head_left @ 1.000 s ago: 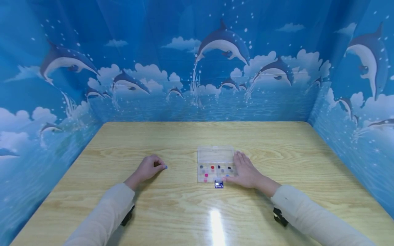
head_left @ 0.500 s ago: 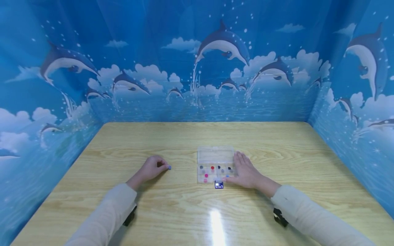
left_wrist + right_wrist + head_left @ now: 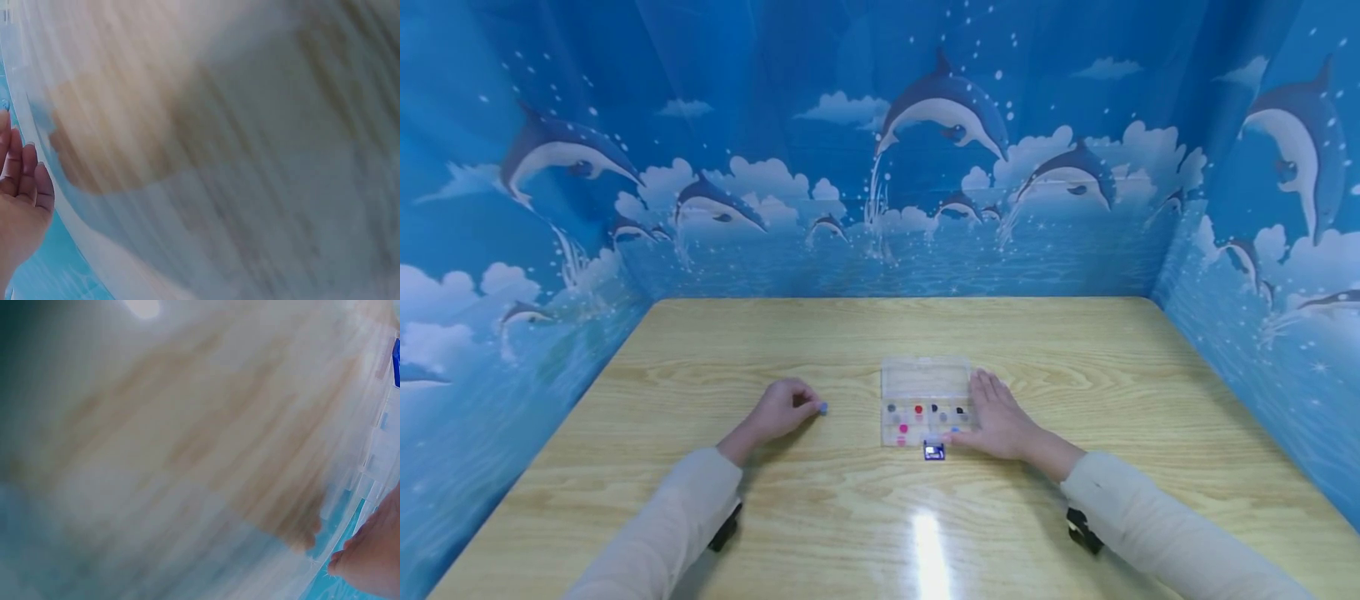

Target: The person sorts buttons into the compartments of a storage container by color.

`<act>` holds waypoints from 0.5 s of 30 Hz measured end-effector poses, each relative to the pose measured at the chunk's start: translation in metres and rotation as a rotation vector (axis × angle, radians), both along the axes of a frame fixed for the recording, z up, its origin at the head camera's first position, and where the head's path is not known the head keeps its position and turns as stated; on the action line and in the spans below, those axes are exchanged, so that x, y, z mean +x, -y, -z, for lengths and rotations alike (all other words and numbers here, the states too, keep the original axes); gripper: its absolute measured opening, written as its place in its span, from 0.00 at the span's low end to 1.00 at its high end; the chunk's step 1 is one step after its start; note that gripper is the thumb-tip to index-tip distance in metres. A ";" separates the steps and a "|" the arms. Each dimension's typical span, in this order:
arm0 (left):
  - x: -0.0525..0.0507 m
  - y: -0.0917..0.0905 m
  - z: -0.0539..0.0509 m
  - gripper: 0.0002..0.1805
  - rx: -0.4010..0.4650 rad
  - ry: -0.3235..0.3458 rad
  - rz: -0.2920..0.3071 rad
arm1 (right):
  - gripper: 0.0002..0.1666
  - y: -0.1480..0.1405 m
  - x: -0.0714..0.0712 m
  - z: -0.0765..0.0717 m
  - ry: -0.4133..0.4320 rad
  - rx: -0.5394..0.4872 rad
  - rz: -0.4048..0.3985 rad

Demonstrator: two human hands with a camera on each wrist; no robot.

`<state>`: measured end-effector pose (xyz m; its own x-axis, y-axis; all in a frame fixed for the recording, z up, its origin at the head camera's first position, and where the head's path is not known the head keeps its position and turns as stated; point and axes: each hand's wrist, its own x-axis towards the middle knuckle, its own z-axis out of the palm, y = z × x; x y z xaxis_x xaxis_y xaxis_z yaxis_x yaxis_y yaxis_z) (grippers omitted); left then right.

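My left hand (image 3: pixel 786 408) pinches a small blue piece (image 3: pixel 823 407) between thumb and fingertips, above the table left of the box. In the left wrist view the left hand (image 3: pixel 25 212) sits at the left edge, the blue piece (image 3: pixel 5 104) at its fingertips. A clear plastic compartment box (image 3: pixel 925 379) lies with its lid laid back. Several small red, pink, black, grey and blue pieces are in its compartments. My right hand (image 3: pixel 1003 423) rests along the box's right side, fingers straight, thumb at the front edge. The right wrist view shows only part of this hand (image 3: pixel 375 556).
A small dark-blue tag (image 3: pixel 934 452) sits at the box's front edge. The wood-grain table (image 3: pixel 820 517) ends at a blue dolphin-print curtain (image 3: pixel 760 267) at the back and both sides. Bright glare lies on the table in front of the box.
My left hand has moved a little to the right, toward the box, with the blue piece still pinched. The right hand and the box have stayed in place.
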<state>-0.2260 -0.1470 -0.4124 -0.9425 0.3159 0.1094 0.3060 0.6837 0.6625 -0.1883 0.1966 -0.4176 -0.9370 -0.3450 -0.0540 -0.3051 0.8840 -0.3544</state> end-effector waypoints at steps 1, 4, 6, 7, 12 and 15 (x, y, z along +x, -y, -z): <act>0.000 -0.001 0.000 0.04 0.003 -0.001 -0.002 | 0.66 0.000 0.000 0.000 0.002 -0.002 0.001; 0.001 -0.003 0.000 0.04 0.028 -0.013 0.003 | 0.65 0.000 0.001 -0.001 0.006 -0.002 0.002; 0.000 -0.004 0.000 0.04 0.042 -0.027 0.015 | 0.65 0.001 0.001 -0.002 0.006 -0.001 0.003; 0.001 -0.005 0.000 0.04 0.048 -0.034 0.021 | 0.65 0.001 0.001 -0.002 0.006 0.000 0.004; 0.002 -0.009 -0.001 0.04 0.066 -0.029 0.021 | 0.66 0.001 0.001 -0.001 0.004 0.000 0.004; 0.003 -0.012 -0.001 0.04 0.071 -0.020 0.023 | 0.65 0.000 0.001 -0.001 0.003 -0.001 0.003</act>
